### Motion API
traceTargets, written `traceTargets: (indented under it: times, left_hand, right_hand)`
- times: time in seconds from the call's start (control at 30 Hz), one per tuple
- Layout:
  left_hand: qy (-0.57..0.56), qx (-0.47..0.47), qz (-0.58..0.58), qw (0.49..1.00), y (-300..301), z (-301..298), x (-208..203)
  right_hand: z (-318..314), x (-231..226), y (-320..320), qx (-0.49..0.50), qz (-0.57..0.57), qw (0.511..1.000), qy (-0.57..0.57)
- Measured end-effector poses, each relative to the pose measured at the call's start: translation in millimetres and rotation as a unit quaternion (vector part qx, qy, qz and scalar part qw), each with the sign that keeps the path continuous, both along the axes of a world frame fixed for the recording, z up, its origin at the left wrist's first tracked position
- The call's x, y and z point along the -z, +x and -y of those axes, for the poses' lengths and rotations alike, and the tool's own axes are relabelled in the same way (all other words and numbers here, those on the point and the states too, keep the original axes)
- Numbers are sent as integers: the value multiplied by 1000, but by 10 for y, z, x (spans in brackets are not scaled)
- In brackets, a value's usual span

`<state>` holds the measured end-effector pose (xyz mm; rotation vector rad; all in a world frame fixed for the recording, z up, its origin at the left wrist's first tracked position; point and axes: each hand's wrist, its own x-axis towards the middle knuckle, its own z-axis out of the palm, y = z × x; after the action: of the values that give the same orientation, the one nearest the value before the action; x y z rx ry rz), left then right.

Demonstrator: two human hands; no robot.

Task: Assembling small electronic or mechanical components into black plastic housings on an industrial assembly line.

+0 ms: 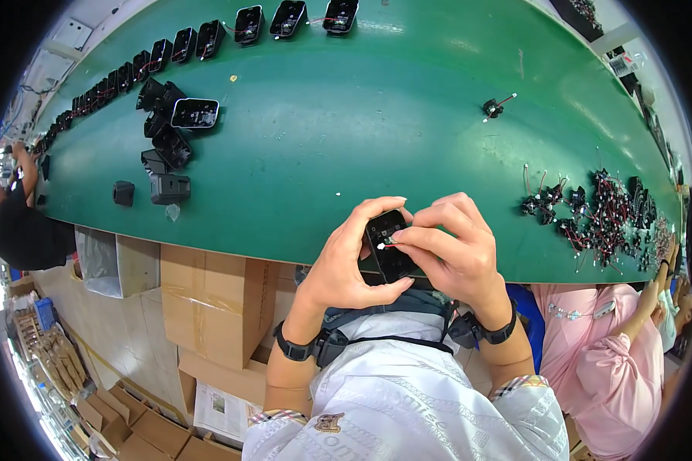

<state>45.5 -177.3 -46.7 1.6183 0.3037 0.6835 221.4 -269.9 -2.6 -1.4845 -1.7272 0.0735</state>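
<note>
Close to my body, at the table's near edge, my left hand is closed around a small black plastic housing, its open inside facing up. My right hand reaches over the housing from the right, thumb and forefinger pinched together. A short red wire with a white connector runs from those fingertips and lies over the inside of the housing. The fingers partly hide the wire's other end and the small parts within.
Similar housings form a long row along the far left. More black shells cluster at left on the green table. Wired parts heap at right, with one apart. Cardboard boxes stand below left; people sit at both sides.
</note>
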Motion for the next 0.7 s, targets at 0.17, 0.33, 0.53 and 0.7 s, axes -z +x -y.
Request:
traceTargets:
  times: [0.17, 0.33, 0.53, 0.7]
  left_hand:
    - [-90, 62, -51, 993, -78, -34, -43]
    - [-93, 80, -56, 991, -81, -69, -80]
    - [-55, 87, -65, 993, -62, -122, -68]
    - [-59, 114, -91, 988, -46, -126, -157]
  right_hand:
    - [-2, -7, -5, -10, 2, 1000, 5]
    - [-27, 47, -21, -16, -25, 999, 12]
    - [-35, 35, -1, 5, -29, 999, -27]
    - [8, -150, 45, -32, 87, 994, -58]
